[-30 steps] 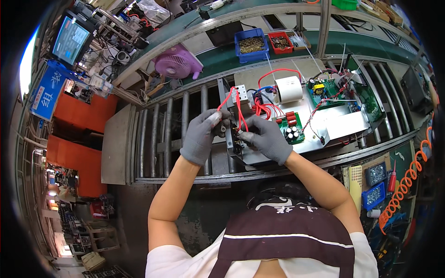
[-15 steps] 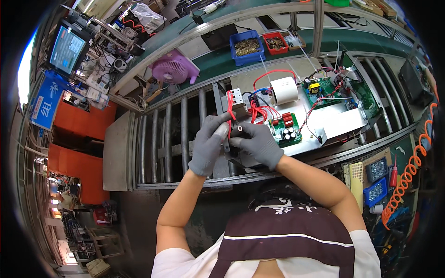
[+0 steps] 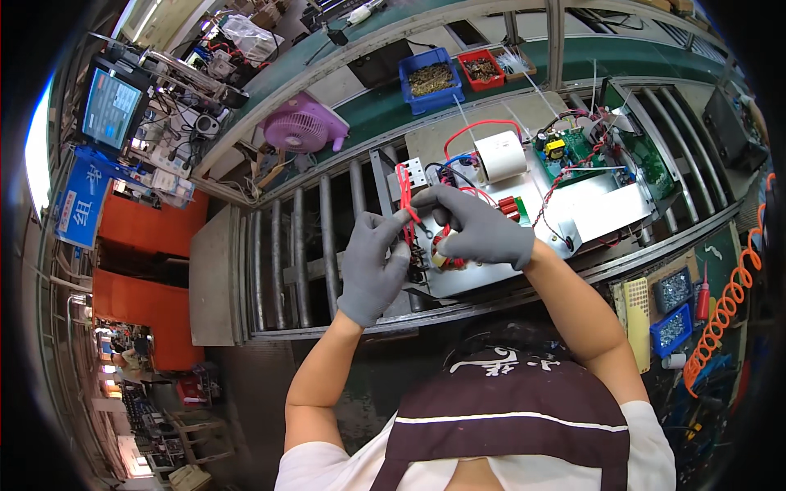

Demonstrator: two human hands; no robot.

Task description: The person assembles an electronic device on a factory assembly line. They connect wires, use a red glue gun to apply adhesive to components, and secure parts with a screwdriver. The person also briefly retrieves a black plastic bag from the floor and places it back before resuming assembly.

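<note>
The red wires (image 3: 404,185) come down from the white switch block (image 3: 416,170), near the centre of the frame, and they pass between your left hand (image 3: 372,266) and your right hand (image 3: 485,229). The left forefinger reaches these wires from the left side, and its thumb stands a little apart below. On the other side, your right fingers are bent, with the forefinger tip close to the same wires. Whether one hand or the other pinches them firmly, I cannot tell. A small ring end (image 3: 426,234) shows between the two gloves. The metal plate (image 3: 602,209) extends toward the right, and the white cylinder (image 3: 501,157) is above your right hand.
</note>
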